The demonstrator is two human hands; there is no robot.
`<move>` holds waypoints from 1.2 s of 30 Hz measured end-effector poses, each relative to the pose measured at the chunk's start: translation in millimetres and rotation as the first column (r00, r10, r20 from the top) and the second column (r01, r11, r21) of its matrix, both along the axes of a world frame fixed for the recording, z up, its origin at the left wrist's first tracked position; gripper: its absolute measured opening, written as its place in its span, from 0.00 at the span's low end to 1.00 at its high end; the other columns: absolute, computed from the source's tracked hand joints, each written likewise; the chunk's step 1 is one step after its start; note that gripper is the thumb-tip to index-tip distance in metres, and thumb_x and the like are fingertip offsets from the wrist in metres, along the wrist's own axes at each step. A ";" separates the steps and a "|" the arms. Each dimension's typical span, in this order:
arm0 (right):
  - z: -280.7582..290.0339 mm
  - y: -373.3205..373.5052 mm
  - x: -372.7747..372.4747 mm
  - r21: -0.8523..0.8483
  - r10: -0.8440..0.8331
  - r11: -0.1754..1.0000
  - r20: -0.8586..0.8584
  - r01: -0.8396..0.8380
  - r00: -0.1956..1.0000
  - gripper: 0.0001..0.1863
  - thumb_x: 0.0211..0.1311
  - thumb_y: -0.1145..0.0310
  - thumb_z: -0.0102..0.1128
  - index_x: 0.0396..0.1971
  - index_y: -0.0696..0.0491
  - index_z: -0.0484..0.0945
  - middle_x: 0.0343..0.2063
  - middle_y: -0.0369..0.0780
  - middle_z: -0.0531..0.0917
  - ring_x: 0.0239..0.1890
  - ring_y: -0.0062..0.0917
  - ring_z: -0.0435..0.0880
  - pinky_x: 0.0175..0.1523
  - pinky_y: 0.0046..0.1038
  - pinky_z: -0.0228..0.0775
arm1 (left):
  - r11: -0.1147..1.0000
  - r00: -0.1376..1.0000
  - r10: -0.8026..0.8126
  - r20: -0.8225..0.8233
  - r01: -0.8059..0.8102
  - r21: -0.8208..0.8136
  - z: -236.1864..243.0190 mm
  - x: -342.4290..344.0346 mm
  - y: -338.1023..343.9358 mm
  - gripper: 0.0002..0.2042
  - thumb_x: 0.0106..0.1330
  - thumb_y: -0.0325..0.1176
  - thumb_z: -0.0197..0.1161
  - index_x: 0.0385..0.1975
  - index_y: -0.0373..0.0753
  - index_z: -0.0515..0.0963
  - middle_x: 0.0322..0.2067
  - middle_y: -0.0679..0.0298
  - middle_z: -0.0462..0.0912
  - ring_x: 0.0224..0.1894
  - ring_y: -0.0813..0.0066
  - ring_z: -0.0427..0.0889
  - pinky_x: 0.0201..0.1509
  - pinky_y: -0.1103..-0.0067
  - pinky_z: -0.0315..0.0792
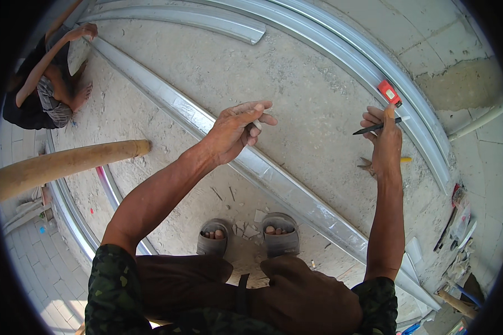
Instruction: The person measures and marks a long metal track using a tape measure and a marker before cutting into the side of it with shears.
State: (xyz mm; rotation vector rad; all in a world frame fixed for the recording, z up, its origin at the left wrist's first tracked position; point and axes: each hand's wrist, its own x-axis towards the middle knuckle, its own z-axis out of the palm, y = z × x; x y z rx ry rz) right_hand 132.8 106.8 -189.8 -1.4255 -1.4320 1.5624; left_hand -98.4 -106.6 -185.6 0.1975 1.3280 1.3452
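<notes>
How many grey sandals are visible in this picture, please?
2. One sandal is on the person's left foot, the other sandal on the right foot, both on the near side of the long metal channel.

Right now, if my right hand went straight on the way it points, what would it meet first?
Likely the red tape measure, which appears just ahead of your right hand, though relative heights are hard to judge here.

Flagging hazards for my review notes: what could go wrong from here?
The right hand, holding a slim black pen, might knock the boxy red tape measure, which appears to rest on curved silver metal channels. Bare toes in grey open-toed sandals could be scraped if the long, straight silver metal channel shifts toward them.
</notes>
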 end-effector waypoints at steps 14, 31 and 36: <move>59.6 -106.7 -11.9 0.069 0.328 0.945 -0.141 -0.321 0.934 0.24 0.72 0.49 0.47 0.40 0.56 0.80 0.21 0.31 0.71 0.22 0.13 0.68 0.26 0.18 0.59 | 0.984 0.981 -0.112 0.161 0.086 0.159 8.5 21.3 -9.7 0.24 0.66 0.32 0.63 0.60 0.33 0.68 0.41 0.54 0.81 0.34 0.78 0.82 0.39 0.81 0.80; 0.0 -116.8 -39.2 0.569 0.144 0.818 -0.064 -0.082 0.988 0.13 0.71 0.67 0.50 0.42 0.63 0.78 0.37 0.44 0.77 0.33 0.23 0.74 0.39 0.27 0.68 | 0.976 0.985 -0.169 0.019 0.165 0.142 22.1 102.8 -5.6 0.15 0.69 0.29 0.57 0.50 0.25 0.74 0.41 0.55 0.81 0.44 0.71 0.80 0.50 0.74 0.77; 6.5 -123.2 -48.1 0.508 0.160 0.853 -0.035 -0.120 0.987 0.11 0.70 0.70 0.52 0.39 0.63 0.78 0.32 0.44 0.77 0.33 0.26 0.74 0.39 0.27 0.67 | 0.988 0.989 -0.137 0.060 0.131 0.082 16.3 101.9 -14.6 0.14 0.68 0.30 0.59 0.48 0.27 0.77 0.32 0.61 0.79 0.33 0.78 0.77 0.38 0.81 0.75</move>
